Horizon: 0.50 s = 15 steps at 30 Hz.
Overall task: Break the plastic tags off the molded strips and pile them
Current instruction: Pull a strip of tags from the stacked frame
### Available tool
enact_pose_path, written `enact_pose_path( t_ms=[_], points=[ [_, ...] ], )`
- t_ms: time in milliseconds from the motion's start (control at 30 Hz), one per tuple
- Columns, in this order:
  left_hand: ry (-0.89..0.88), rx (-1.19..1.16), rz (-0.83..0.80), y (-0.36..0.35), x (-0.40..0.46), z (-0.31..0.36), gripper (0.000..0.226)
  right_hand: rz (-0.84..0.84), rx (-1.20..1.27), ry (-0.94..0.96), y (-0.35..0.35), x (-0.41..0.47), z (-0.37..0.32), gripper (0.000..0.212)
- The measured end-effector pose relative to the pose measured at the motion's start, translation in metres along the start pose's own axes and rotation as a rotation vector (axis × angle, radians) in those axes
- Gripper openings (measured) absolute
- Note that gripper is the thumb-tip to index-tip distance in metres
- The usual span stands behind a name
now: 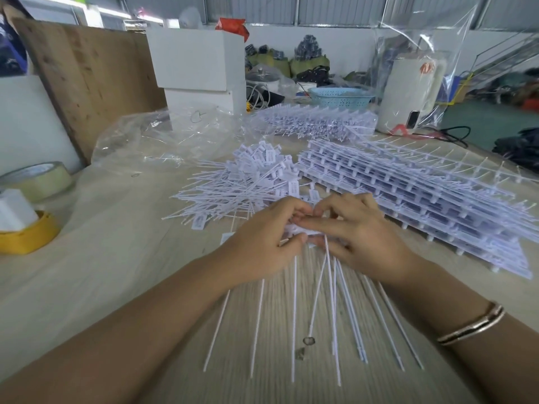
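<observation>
Both pinching one molded strip (pixel 303 230) at table centre: left hand (pixel 262 237) and right hand (pixel 358 237) clamped on its head end, tails fanning toward the body. Probably twisting off a tag, though fingers hide the joint. Best snapped close to the joint, then dropped onto the loose pile (pixel 248 182) just beyond.

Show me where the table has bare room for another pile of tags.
Bare table lies between the yellow tape roll and the left hand. Crowded: the tag pile ahead, stacked strips right, tails under both hands.
</observation>
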<state>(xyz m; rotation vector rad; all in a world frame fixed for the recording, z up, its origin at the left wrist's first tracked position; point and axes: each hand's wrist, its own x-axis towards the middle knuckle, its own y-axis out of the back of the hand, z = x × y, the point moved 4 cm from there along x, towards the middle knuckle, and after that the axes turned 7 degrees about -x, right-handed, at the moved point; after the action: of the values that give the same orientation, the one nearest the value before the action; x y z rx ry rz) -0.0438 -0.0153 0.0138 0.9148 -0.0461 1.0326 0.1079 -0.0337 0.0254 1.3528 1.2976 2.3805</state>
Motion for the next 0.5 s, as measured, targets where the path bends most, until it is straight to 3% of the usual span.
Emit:
enact_pose_path(
  t_ms=[167,300,500],
  points=[
    [0.028,0.027,-0.002,0.009,0.002,-0.001,0.022,0.13,0.037,-0.021,0.006,-0.002,0.007,0.025],
    [0.063,0.057,-0.062,0.014,0.002,-0.01,0.014,0.073,0.045,-0.039,0.005,-0.005,0.01,0.029],
    [0.088,-0.054,0.024,0.019,0.004,-0.011,0.011,0.043,0.31,-0.173,-0.001,-0.005,0.012,0.025]
  ],
)
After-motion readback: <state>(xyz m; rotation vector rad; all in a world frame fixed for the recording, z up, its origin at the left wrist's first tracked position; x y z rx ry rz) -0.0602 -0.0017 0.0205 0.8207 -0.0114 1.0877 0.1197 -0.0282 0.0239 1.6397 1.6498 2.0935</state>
